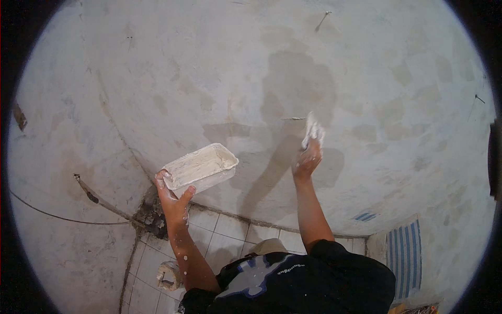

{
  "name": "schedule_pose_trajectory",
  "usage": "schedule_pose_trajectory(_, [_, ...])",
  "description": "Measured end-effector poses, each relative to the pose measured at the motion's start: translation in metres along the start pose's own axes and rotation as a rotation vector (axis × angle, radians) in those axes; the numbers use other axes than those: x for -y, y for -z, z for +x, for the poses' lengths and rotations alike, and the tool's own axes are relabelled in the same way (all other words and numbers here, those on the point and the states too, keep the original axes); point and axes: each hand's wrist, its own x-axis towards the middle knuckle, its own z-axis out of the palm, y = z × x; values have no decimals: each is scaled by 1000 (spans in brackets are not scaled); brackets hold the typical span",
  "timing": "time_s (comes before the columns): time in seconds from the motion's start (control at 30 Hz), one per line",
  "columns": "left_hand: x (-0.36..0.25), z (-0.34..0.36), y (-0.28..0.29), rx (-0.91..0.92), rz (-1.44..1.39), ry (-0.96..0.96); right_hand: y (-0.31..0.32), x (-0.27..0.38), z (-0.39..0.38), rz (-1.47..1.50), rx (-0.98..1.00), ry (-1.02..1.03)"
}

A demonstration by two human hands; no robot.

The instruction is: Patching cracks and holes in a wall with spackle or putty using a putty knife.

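My left hand (175, 201) grips one end of a long white tub (206, 180), thumb along its side. Pale, wet-looking plaster (201, 165) fills much of the tub, which is tilted slightly. Up by the wall, my right hand (307, 159) is closed around a plaster-coated tool (312, 128). It looks like a putty knife, but the coating hides its exact shape. Whether the tool touches the wall (366, 78) I cannot tell. White splashes dot my left forearm and both hands.
Wires stick out of the wall, one (323, 21) high up. A cable (68, 215) hangs at the left, near a dark broken corner (152, 212). White tiles (204, 220) cover the floor, where a whitish ring-shaped thing (170, 275) lies. Blue-striped material (405, 256) is at the lower right.
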Motion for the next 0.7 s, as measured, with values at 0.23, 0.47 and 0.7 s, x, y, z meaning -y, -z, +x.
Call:
schedule_pose_trajectory(0.23, [8, 6, -3, 96, -16, 23, -76, -3, -38, -157, 127, 14])
schedule_pose_trajectory(0.47, [5, 2, -1, 87, -44, 64, -58, 48, -49, -96, 412, -145])
schedule_pose_trajectory(0.7, [16, -1, 4, 82, -34, 45, 30, 44, 75, -125, -74, -310])
